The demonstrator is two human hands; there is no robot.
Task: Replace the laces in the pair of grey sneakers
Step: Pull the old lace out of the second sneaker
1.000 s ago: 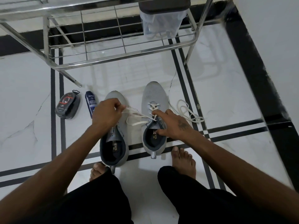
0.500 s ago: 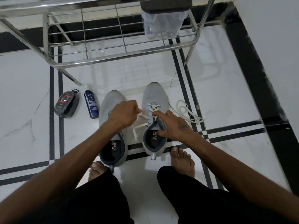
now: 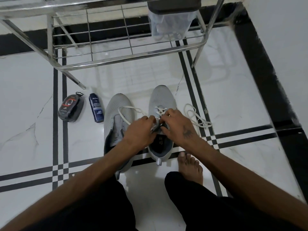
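Both hands meet over the right sneaker (image 3: 162, 100): the left hand (image 3: 141, 130) and right hand (image 3: 176, 124) each pinch the white lace (image 3: 126, 108) at its eyelets. The left sneaker (image 3: 116, 110) lies under the left forearm. Left of the hands lie a polish case (image 3: 70, 108) and a cleaner bottle (image 3: 96, 108); a loose lace (image 3: 196, 116) (coiled) lies to their right, a steel rack (image 3: 116, 47) beyond.

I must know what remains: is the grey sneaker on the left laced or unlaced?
Unlaced: the left grey mesh sneaker shows bare eyelets; a white lace only lies loosely across it.
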